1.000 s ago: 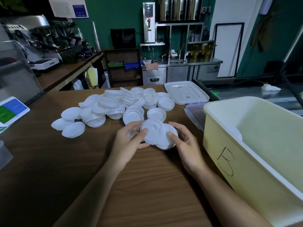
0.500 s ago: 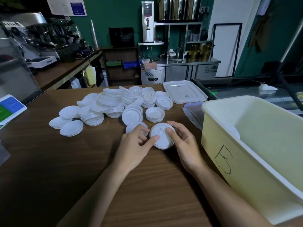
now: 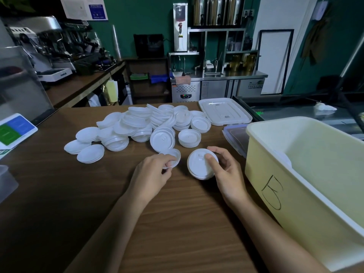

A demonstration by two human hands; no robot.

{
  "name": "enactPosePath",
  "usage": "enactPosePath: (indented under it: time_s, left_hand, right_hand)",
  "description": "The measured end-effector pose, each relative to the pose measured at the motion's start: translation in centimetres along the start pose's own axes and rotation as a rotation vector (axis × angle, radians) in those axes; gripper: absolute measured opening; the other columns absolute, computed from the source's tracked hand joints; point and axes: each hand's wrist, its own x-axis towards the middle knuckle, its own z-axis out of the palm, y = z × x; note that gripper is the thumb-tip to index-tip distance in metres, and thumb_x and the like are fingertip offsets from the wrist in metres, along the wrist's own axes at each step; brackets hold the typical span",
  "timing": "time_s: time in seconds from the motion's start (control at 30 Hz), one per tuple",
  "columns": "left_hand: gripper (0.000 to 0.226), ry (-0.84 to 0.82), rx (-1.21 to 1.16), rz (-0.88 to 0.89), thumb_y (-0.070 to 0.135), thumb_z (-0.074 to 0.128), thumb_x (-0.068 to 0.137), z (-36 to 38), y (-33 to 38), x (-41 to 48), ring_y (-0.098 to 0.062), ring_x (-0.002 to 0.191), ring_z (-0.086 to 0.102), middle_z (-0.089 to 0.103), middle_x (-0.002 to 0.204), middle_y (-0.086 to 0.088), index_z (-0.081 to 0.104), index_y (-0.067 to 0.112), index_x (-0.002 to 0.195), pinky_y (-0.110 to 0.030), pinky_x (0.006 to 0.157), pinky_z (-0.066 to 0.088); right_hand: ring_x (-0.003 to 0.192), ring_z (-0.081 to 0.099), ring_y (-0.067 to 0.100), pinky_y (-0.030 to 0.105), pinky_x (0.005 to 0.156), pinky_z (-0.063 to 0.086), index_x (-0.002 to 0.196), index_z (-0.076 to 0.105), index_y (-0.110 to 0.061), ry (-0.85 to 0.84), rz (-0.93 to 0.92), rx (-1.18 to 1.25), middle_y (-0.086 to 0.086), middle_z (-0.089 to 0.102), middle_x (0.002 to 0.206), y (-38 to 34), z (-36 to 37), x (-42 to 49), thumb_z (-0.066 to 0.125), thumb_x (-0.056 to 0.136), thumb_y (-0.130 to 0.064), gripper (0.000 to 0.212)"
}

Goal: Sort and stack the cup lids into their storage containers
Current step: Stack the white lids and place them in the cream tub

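A heap of white cup lids (image 3: 137, 127) covers the middle of the brown wooden counter (image 3: 59, 194). My right hand (image 3: 226, 174) grips a short stack of white lids (image 3: 198, 165), thumb on top, just left of the pale yellow container (image 3: 275, 184) marked with a hand-drawn character. My left hand (image 3: 151, 174) pinches another single lid (image 3: 173, 157) lying on the counter at the heap's near edge. Something white lies inside the yellow container (image 3: 283, 158), mostly hidden by its wall.
A clear rectangular container lid (image 3: 224, 111) lies behind the heap, and a second clear lid (image 3: 236, 137) sits against the yellow container. A blue and green card (image 3: 13, 131) lies at the left edge. A clear plastic tub (image 3: 6, 182) stands near left.
My hands have parted: the right keeps the stack and has shifted slightly right, while the left has left the stack and taken hold of a separate lid on the counter.
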Motion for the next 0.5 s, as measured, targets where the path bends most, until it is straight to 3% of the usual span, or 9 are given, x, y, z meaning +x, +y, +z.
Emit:
enactPosePath:
  time_s: [0.1,0.23,0.4,0.5]
  left_hand:
    - [0.037,0.022,-0.146,-0.063,0.005,0.076,0.083,0.0,0.4,0.2,-0.012,0.079,0.064,0.064,0.083,0.008,0.072,0.025,0.115,-0.037,0.077,0.06]
    - [0.048,0.076,-0.514,-0.222,0.01,0.086,0.082,-1.0,2.0,0.5,-0.01,0.079,0.069,0.071,0.084,0.004,0.071,0.033,0.121,-0.018,0.075,0.057]
    - [0.038,0.114,-0.821,-0.286,0.007,0.079,0.089,-2.0,3.5,0.6,-0.017,0.083,0.075,0.074,0.087,-0.006,0.071,0.025,0.122,-0.027,0.077,0.062]
    - [0.032,0.181,-0.999,-0.374,-0.001,0.071,0.093,-2.0,3.8,0.8,-0.023,0.095,0.076,0.072,0.101,-0.015,0.069,0.015,0.12,-0.039,0.079,0.064]
  right_hand:
    - [0.107,0.069,0.014,0.027,0.089,0.05,0.116,0.071,-0.023,-0.003,0.012,0.0,-0.003,0.076,0.114,0.0,-0.1,0.0,0.07,0.1,-0.019,0.016]
    - [0.104,0.069,0.014,0.024,0.086,0.05,0.113,0.071,-0.027,0.006,0.012,0.002,-0.003,0.076,0.112,-0.3,-0.1,0.0,0.072,0.098,-0.023,0.015]
    - [0.104,0.071,0.027,0.035,0.087,0.054,0.109,0.071,-0.035,0.048,0.05,0.034,0.002,0.077,0.106,-0.1,-0.1,0.2,0.075,0.09,-0.034,0.019]
    - [0.105,0.071,0.028,0.039,0.089,0.054,0.108,0.071,-0.039,0.061,0.071,0.059,0.003,0.077,0.107,-0.1,0.0,0.3,0.074,0.083,-0.041,0.025]
